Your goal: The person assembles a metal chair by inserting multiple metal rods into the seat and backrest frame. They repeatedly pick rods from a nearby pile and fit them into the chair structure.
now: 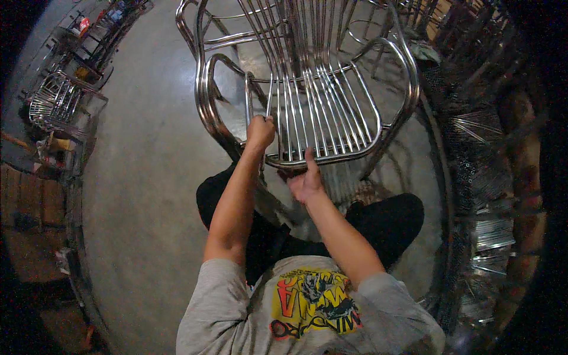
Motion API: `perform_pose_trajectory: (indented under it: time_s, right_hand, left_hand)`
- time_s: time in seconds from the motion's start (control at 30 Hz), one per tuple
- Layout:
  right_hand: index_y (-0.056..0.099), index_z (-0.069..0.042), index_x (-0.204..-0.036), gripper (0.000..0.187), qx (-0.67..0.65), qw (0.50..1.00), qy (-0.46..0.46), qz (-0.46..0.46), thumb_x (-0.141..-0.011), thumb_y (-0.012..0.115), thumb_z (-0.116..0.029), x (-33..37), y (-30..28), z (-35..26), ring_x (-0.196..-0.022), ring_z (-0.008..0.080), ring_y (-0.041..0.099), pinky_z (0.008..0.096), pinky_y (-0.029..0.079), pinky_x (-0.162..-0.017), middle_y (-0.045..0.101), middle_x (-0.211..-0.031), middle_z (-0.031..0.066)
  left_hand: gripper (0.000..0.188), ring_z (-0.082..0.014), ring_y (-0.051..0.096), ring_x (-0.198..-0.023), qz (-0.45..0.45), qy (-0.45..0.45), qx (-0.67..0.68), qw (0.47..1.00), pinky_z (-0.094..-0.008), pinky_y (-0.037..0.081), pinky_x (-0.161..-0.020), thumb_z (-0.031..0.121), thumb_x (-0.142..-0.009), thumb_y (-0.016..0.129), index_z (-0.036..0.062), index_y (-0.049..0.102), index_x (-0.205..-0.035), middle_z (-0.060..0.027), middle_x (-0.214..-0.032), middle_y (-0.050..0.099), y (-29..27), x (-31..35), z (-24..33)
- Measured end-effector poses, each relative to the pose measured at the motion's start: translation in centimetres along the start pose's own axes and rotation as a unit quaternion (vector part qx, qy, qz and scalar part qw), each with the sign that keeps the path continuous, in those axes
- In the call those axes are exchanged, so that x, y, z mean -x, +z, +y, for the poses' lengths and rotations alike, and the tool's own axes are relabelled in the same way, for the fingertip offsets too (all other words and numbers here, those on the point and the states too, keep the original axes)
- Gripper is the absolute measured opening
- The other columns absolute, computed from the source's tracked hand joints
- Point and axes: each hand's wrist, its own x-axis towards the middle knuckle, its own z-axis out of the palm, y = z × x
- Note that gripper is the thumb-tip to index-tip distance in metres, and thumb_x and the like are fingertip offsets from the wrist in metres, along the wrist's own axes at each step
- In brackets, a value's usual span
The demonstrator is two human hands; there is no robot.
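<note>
A shiny metal chair frame (349,152) made of bent tubes stands before me, with thin rods across its seat and up its back. My left hand (260,131) is closed in a fist at the seat's left side, around a thin metal rod (270,100). My right hand (306,182) is at the front rail of the seat. Its thumb points up against the rail, while the other fingers stretch out beneath, apart and partly in shadow. Nothing shows in its palm.
More tubular frames stand behind the chair (222,40). Another metal chair (53,100) is at the far left, close to cluttered racks. Bundles of metal rods (494,236) lie along the right side. Grey concrete floor (142,177) spreads around my black-trousered legs.
</note>
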Motion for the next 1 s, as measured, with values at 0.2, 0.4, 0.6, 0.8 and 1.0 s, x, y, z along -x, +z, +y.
perform_pose_trajectory:
  time_s: [0.2,0.4,0.6,0.8,1.0]
  right_hand:
    - [0.062,-0.006,-0.104,0.028,0.079,0.996,0.045,0.022,-0.087,0.067,-0.028,-2.4,-1.2,-0.3,-0.089,0.0238,0.066,0.0386,0.054,-0.085,0.069,-0.099,0.0101]
    - [0.063,-0.006,-0.099,0.023,0.102,0.992,0.067,-0.012,-0.086,0.068,-0.025,-1.7,-1.5,-0.9,-0.085,0.0219,0.067,0.0375,0.055,-0.079,0.069,-0.092,0.0077]
    - [0.063,-0.007,-0.100,0.022,0.093,0.992,0.089,0.010,-0.086,0.068,-0.023,-1.6,-1.6,-1.0,-0.086,0.0186,0.067,0.0348,0.055,-0.080,0.069,-0.094,0.0063]
    - [0.065,-0.007,-0.102,0.024,0.106,0.984,0.099,0.101,-0.084,0.070,-0.022,-1.6,-2.1,-0.7,-0.091,0.0205,0.066,0.0343,0.052,-0.087,0.068,-0.096,0.0058]
    - [0.064,-0.004,-0.104,0.029,0.103,0.992,0.069,0.030,-0.084,0.069,-0.025,-1.3,-1.8,-1.0,-0.087,0.0213,0.067,0.0349,0.053,-0.083,0.070,-0.097,0.0079]
  left_hand:
    - [0.031,-0.0290,0.060,-0.056,0.068,-0.023,0.078,0.994,-0.0422,0.046,-0.052,0.025,-0.092,0.058,-0.0037,0.064,-0.081,-0.0168,-0.069,0.063,2.1,-3.0,-1.8]
    - [0.034,-0.0270,0.061,-0.054,0.023,-0.072,0.213,0.974,-0.0429,0.046,-0.051,0.027,-0.090,0.060,-0.0047,0.065,-0.077,-0.0176,-0.067,0.064,1.8,-2.6,-1.4]
    - [0.031,-0.0236,0.060,-0.053,0.097,0.029,0.081,0.992,-0.0423,0.047,-0.052,0.025,-0.091,0.060,-0.0028,0.067,-0.081,-0.0127,-0.066,0.064,3.0,-3.7,-0.9]
    - [0.037,-0.0250,0.067,-0.068,0.027,-0.033,0.107,0.993,-0.0410,0.052,-0.066,0.031,-0.091,0.060,-0.0038,0.070,-0.097,-0.0132,-0.079,0.070,2.8,-3.4,-1.5]
    - [0.030,-0.0191,0.057,-0.055,-0.029,-0.117,0.214,0.969,-0.0365,0.046,-0.051,0.027,-0.094,0.060,-0.0015,0.067,-0.094,-0.0068,-0.072,0.062,1.9,-2.3,0.7]
